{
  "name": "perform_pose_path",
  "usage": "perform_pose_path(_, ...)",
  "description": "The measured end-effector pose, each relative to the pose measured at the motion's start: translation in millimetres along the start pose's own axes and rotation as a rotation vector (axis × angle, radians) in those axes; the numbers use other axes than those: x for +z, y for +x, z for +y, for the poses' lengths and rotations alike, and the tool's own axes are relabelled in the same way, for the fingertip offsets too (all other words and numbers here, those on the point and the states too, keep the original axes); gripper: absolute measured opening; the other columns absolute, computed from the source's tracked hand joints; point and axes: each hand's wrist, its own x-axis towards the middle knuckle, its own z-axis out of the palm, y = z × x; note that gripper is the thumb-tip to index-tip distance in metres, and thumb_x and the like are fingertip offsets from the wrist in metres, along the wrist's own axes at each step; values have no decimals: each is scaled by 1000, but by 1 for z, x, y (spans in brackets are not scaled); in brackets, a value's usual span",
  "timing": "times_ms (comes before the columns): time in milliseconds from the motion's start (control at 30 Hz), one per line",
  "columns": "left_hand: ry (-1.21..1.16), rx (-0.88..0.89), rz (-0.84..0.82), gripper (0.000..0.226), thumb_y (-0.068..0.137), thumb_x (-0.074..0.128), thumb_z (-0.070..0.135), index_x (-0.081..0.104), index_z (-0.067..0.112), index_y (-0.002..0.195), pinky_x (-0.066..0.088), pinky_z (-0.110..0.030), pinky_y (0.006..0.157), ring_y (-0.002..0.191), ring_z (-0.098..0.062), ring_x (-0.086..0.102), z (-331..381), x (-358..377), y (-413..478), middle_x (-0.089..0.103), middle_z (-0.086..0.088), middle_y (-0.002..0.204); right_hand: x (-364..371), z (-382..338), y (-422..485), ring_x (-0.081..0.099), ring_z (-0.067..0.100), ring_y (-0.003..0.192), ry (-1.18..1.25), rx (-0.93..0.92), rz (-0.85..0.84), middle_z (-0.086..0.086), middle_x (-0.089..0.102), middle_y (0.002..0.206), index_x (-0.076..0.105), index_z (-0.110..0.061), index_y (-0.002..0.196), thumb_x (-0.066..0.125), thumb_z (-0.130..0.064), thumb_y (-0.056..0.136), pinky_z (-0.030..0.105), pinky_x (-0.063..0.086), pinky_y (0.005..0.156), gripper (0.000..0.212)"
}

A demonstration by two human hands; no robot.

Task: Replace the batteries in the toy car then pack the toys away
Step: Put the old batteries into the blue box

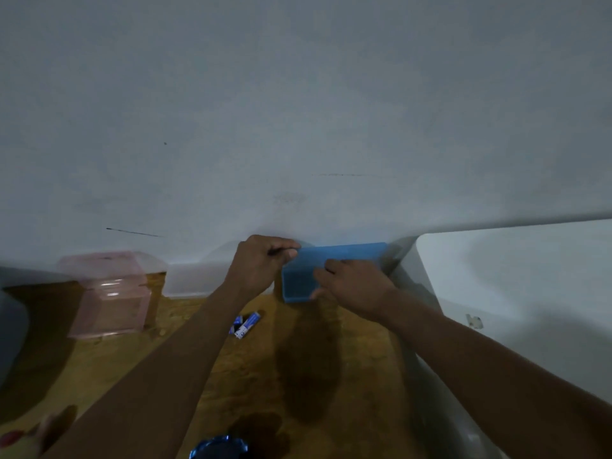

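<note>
A blue plastic box (334, 256) stands against the wall at the far edge of the wooden table (231, 376). My left hand (261, 263) grips its upper left rim with curled fingers. My right hand (351, 286) holds its front right side, fingers over the rim. Blue and white batteries (245, 324) lie on the table in front of the box, between my forearms. A shiny blue object (218, 447) shows at the bottom edge; what it is cannot be told. The inside of the box is mostly hidden.
A pink translucent container (109, 293) stands at the left, with a clear white container (195, 279) beside it against the wall. A white cabinet or appliance (516, 293) bounds the table on the right. Something red and pale (16, 438) sits at the bottom left corner.
</note>
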Motion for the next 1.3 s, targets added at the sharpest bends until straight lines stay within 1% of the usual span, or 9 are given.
perform_pose_path(100,7,1,-12,18,88,68,14,76,13,104,42,0,80,95,-4,63,-4,0,1,74,0,106,25,-2,5,61,26,49,35,34,60,7,61,70,62,-12,83,67,-45,81,30,45,37,33)
perform_pose_path(233,-16,-29,42,17,89,68,19,76,15,103,41,3,74,91,-4,64,-4,3,2,75,1,103,39,-5,9,64,27,57,142,140,56,11,62,79,60,-10,85,43,-48,86,32,50,41,41)
perform_pose_path(400,-12,-27,123,17,87,70,19,77,14,102,40,5,72,82,2,63,-1,5,1,76,1,99,29,-6,13,61,34,99,302,249,-83,17,60,111,61,-5,106,23,-60,86,45,53,75,71)
perform_pose_path(567,-18,-30,120,17,86,71,19,77,15,102,42,4,72,77,8,61,0,5,0,75,2,97,31,-1,8,65,32,85,310,215,-56,14,67,96,67,-5,98,32,-46,89,43,57,70,55)
perform_pose_path(700,-20,-21,114,18,86,71,19,76,14,103,42,3,74,82,3,63,1,5,-2,75,0,100,21,-3,-8,65,24,82,283,163,143,7,70,92,71,-11,95,47,-32,91,37,57,71,33)
perform_pose_path(833,-16,1,86,19,87,71,17,76,13,105,41,4,75,91,-4,64,-1,5,-8,74,-1,104,4,-2,-40,59,25,85,263,438,387,8,64,92,68,-10,93,55,-30,89,35,47,77,24)
perform_pose_path(1033,39,85,60,18,86,70,8,76,10,103,43,0,83,95,-8,64,-2,7,-19,73,-4,106,-7,9,-50,38,29,130,353,713,-63,12,30,148,27,-26,148,49,-39,96,38,42,101,58)
perform_pose_path(1167,231,266,8,19,84,69,3,76,4,101,52,-36,95,98,-26,68,-6,12,-30,73,-13,107,-9,11,-49,43,27,127,338,675,-123,12,36,145,40,-20,142,46,-31,99,34,41,101,45)
perform_pose_path(1300,412,305,-51,25,77,73,-3,76,4,101,43,-26,93,99,-30,68,-6,20,-39,72,-14,108,-4,12,-50,47,27,126,349,648,-147,12,42,144,49,-16,138,49,-29,98,32,39,105,41)
